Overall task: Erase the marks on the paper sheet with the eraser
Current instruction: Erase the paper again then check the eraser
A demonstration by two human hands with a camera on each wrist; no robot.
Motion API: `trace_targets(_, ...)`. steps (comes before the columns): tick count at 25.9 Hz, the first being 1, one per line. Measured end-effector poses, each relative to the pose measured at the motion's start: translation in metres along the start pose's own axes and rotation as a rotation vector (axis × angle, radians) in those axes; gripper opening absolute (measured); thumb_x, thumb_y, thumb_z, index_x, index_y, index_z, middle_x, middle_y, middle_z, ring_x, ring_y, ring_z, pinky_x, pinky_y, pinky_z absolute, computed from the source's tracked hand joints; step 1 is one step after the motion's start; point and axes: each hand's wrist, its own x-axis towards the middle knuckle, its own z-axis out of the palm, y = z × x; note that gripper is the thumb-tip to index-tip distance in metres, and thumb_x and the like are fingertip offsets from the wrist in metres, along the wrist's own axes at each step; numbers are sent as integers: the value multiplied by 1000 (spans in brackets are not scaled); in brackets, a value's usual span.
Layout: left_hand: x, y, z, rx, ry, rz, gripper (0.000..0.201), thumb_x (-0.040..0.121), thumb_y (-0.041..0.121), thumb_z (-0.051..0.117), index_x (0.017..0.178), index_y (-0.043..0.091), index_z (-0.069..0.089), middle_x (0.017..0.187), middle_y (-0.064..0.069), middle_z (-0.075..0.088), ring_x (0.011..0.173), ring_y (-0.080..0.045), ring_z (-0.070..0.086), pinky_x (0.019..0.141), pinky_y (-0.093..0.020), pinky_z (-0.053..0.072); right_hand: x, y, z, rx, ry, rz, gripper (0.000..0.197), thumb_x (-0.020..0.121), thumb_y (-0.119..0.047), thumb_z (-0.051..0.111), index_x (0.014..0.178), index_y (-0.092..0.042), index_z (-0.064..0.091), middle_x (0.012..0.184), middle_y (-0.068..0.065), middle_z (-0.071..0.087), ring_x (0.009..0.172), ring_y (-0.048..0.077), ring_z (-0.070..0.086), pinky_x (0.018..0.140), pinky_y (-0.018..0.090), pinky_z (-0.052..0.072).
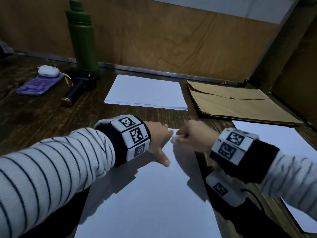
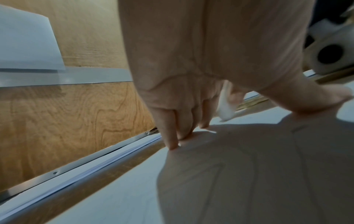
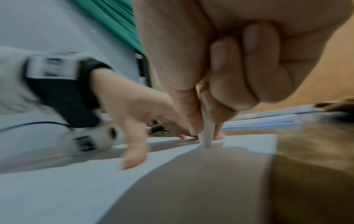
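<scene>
Nearest us, a white rectangular paper sheet [image 1: 151,194] is lying on the dark wooden desk [image 1: 34,121]. We are finding no marks legible on it. The left hand [image 1: 158,140] is pressing on its upper left part, fingers [image 2: 170,136] straight and spread, holding nothing. Just right of it, the right hand [image 1: 193,136] is pinching a small white eraser [image 3: 207,136] between thumb and curled fingers, its tip touching the sheet near the far edge. Further back we are noting a green bottle [image 1: 82,36], a white paper stack [image 1: 145,91] and a brown envelope [image 1: 235,102].
</scene>
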Motion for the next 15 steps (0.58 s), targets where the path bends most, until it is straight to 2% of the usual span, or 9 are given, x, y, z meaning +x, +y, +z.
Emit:
trace_targets(1, 1, 0, 2, 7, 10, 0, 89, 72, 63, 66, 138, 11, 36, 150, -14, 33, 121, -30, 51, 96, -41, 46, -8, -8, 7, -21, -40, -61, 50, 88, -25, 57, 43, -24, 34, 43, -3, 42, 51, 11, 36, 48, 18, 26)
trace_targets(3, 2, 0, 4, 16, 9, -1, 93, 70, 64, 68, 138, 9, 34, 151, -15, 30, 125, -31, 47, 97, -42, 45, -16, -11, 14, -60, -86, -117, 50, 87, -26, 56, 45, -20, 31, 42, -8, 48, 49, 15, 36, 48, 18, 26)
trace_targets(5, 2, -1, 5, 12, 1, 3, 96, 68, 67, 65, 137, 9, 34, 151, -15, 29, 125, -32, 47, 97, -43, 45, -5, -1, 6, -65, -39, -38, 49, 87, -26, 55, 45, -23, 31, 44, -2, 39, 59, 17, 37, 48, 19, 28)
trace_targets(8, 2, -2, 7, 7, 0, -1, 98, 68, 70, 64, 138, 8, 34, 149, -14, 31, 122, -32, 50, 96, -45, 46, 5, 4, -6, -64, 79, 58, 47, 88, -22, 53, 46, -25, 32, 52, -5, 33, 69, 23, 39, 48, 22, 28)
trace_targets(10, 2, -1, 6, 9, -2, -8, 98, 69, 66, 66, 140, 7, 31, 153, -16, 24, 125, -34, 47, 98, -45, 45, -6, -6, 5, -68, 33, -15, 47, 88, -24, 54, 46, -23, 32, 48, -4, 36, 60, 21, 40, 51, 24, 31)
trace_targets(12, 1, 1, 5, 10, -13, -7, 102, 71, 64, 66, 144, 7, 23, 157, -17, 11, 131, -35, 41, 101, -44, 42, -21, -14, 16, -49, -83, -72, 47, 87, -28, 55, 45, -19, 35, 43, -1, 44, 50, 13, 38, 50, 21, 30)
trace_targets(14, -1, 2, 4, 10, -23, -1, 104, 71, 65, 65, 145, 7, 20, 159, -16, 4, 134, -35, 38, 103, -44, 41, -15, -5, 12, -37, -64, -24, 47, 86, -29, 56, 45, -17, 37, 44, -2, 41, 51, 12, 38, 48, 20, 30)
trace_targets(15, -2, 2, 4, 14, -25, 2, 105, 71, 66, 63, 146, 7, 19, 159, -16, 4, 134, -34, 39, 102, -44, 41, -6, 3, 6, -38, -12, 26, 43, 86, -27, 56, 45, -21, 43, 48, -4, 40, 54, 14, 41, 48, 20, 30)
